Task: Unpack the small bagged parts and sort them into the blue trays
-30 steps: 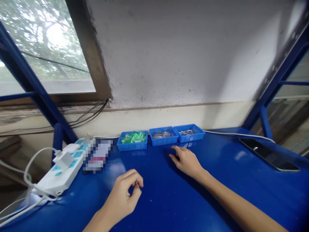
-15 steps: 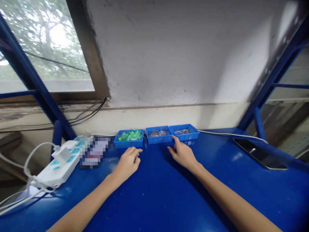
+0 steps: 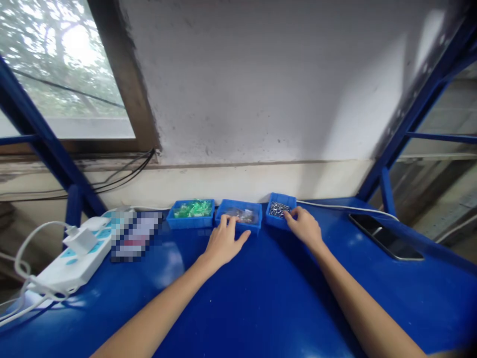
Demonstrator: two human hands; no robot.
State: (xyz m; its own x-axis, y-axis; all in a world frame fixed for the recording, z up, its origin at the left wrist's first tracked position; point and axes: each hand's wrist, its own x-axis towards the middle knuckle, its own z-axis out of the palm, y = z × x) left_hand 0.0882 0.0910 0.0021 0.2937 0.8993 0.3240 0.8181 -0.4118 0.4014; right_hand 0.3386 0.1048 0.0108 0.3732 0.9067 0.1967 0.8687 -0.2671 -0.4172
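My left hand (image 3: pixel 222 243) is at the front edge of the middle blue bin (image 3: pixel 238 227), its fingertips over the rim and its thumb spread away to the right. Small greyish parts, seemingly in clear plastic, lie in this bin. My right hand (image 3: pixel 305 229) has thumb and fingers drawn together at the front right side of the right blue bin (image 3: pixel 276 222). That bin holds many small metal pins or screws (image 3: pixel 279 209), too small to name surely. Left of both hands stands another blue bin (image 3: pixel 191 222) with shiny green pieces (image 3: pixel 194 208).
A white power strip (image 3: pixel 74 268) with a plug and cables is on the left of the blue table (image 3: pixel 238 308), beside a pixelated flat object (image 3: pixel 137 236). A dark phone (image 3: pixel 385 236) lies on the right. Behind the bins runs a wall with a white cable (image 3: pixel 346 206).
My left hand has moved right and forward to the middle bin. My right hand has gone right to the right bin, which is now turned and apart from the middle one. The view has shifted slightly.
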